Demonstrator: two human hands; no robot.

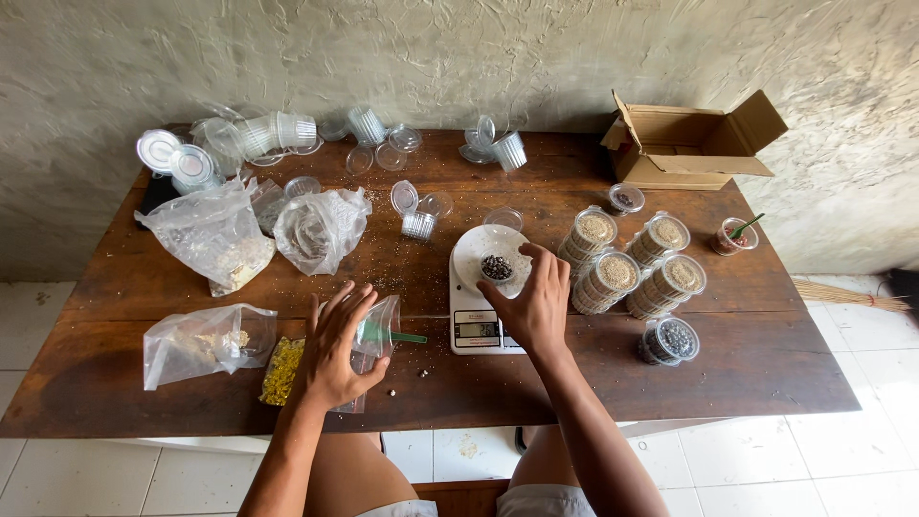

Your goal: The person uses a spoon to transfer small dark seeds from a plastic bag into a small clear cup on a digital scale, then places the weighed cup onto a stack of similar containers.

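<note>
A white kitchen scale stands on the wooden table, with a round white plate on top. On the plate sits a small clear cup of dark seeds. My right hand reaches over the scale, thumb and fingers on either side of that cup. To the left, my left hand lies with fingers spread on a clear plastic bag. A green spoon pokes out of the bag. A small bag of yellow grains lies beside my left wrist.
Several lidded cups of pale seeds are stacked right of the scale, with a cup of dark seeds nearer the front edge. An open cardboard box sits back right. Plastic bags and empty clear cups crowd the left and back.
</note>
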